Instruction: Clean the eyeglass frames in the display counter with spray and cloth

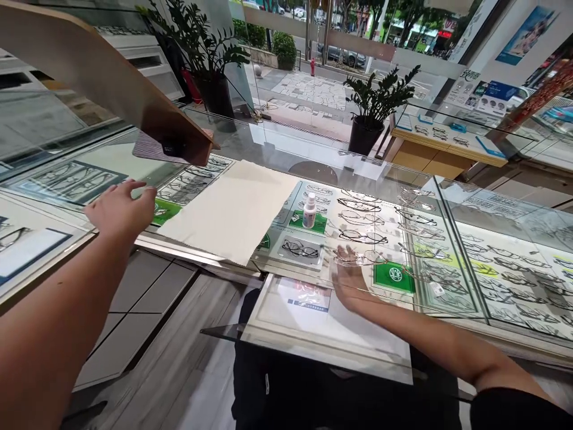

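Head view: shows the left hand [120, 209] loosely open, fingers apart and slightly bent, apparently with nothing in its grasp, at the glass counter [250, 140] just beside the pale sheet [233, 209]. Shows the right hand [351, 283] through glass, fingers reaching up at the near end of the display, against the thin-rimmed eyeglasses [369, 258]; cannot tell whether gripping them or only touching.

For good handling there, probably best to work by feel as much as by sight, given the reflections in the glass. Pinch at the bridge or rim edge rather than across the lenses, lightly, to avoid smears and bent wire. Free the temples from the neighbouring dark-rimmed eyeglasses [363, 237] before any sideways pull. Hold the wrist low and level, clear of the glass edge above the drawer [367, 334], and mind the green card [394, 278] just beside the palm. Leave the white bottle [309, 216] upright, well away from the sleeve. With the left hand, press only lightly, never leaning weight on the glass.
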### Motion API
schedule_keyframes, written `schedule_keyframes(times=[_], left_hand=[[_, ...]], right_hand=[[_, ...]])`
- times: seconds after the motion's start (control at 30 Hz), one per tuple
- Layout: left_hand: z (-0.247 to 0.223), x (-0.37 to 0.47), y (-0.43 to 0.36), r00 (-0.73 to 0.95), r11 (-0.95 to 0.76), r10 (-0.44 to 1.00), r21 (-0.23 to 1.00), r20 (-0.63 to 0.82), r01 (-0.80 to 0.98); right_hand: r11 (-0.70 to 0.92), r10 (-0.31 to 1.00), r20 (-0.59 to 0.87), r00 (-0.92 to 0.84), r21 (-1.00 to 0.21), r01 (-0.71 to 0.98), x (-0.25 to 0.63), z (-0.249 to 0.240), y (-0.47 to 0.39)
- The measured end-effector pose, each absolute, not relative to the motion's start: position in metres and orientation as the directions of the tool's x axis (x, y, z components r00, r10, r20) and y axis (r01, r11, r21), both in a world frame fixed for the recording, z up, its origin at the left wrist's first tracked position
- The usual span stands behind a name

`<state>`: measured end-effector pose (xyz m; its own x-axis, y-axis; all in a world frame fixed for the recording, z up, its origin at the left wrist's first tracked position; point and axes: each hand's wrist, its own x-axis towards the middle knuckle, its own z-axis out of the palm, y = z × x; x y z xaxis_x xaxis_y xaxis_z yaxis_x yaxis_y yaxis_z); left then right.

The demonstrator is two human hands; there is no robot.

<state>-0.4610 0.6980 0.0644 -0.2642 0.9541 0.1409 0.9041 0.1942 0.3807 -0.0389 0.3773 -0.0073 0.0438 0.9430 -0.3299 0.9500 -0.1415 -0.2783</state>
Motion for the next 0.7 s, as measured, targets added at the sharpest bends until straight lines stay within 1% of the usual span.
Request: schedule_keyframes(times=[0.07,0.17,0.23,0.27,0.33,0.4,0.43,0.5,0.57,0.6,0.7], left_hand=[[0.063,-0.463,0.699,-0.260,0.191,0.955,0.377,0.141,0.906],[0.063,-0.463,0.700,-0.257,0.196,0.958,0.364,0.127,0.911],[0.065,-0.461,0.699,-0.242,0.186,0.963,0.358,0.118,0.915],[0.066,-0.460,0.697,-0.239,0.185,0.964,0.355,0.115,0.917],[0.069,-0.458,0.695,-0.233,0.180,0.965,0.345,0.119,0.921],[0.070,-0.456,0.694,-0.231,0.178,0.965,0.333,0.127,0.926],[0.071,-0.456,0.693,-0.229,0.177,0.965,0.327,0.129,0.928],[0.071,-0.457,0.694,-0.226,0.177,0.966,0.313,0.127,0.933],[0.070,-0.460,0.695,-0.231,0.186,0.966,0.299,0.121,0.936],[0.069,-0.462,0.696,-0.229,0.186,0.966,0.296,0.118,0.937],[0.068,-0.467,0.700,-0.216,0.172,0.969,0.295,0.122,0.940]], right_hand=[[-0.138,0.931,-0.364,0.014,-0.317,0.938,-0.042,0.002,0.351],[-0.043,0.861,-0.462,-0.211,-0.481,0.876,-0.038,0.040,0.308],[-0.028,0.813,-0.497,-0.303,-0.554,0.832,-0.033,0.079,0.285],[-0.018,0.812,-0.482,-0.329,-0.585,0.811,-0.029,0.101,0.278],[-0.022,0.856,-0.424,-0.296,-0.602,0.799,-0.020,0.144,0.272],[-0.030,0.916,-0.343,-0.206,-0.572,0.820,-0.006,0.181,0.284],[-0.037,0.946,-0.290,-0.143,-0.537,0.843,0.003,0.196,0.297],[-0.019,0.980,-0.186,-0.074,-0.452,0.892,0.026,0.217,0.335],[0.031,0.990,-0.119,-0.079,-0.362,0.932,0.052,0.224,0.386],[0.040,0.991,-0.112,-0.080,-0.322,0.946,0.064,0.223,0.412],[-0.024,0.989,-0.150,-0.013,-0.243,0.970,0.094,0.205,0.486]])
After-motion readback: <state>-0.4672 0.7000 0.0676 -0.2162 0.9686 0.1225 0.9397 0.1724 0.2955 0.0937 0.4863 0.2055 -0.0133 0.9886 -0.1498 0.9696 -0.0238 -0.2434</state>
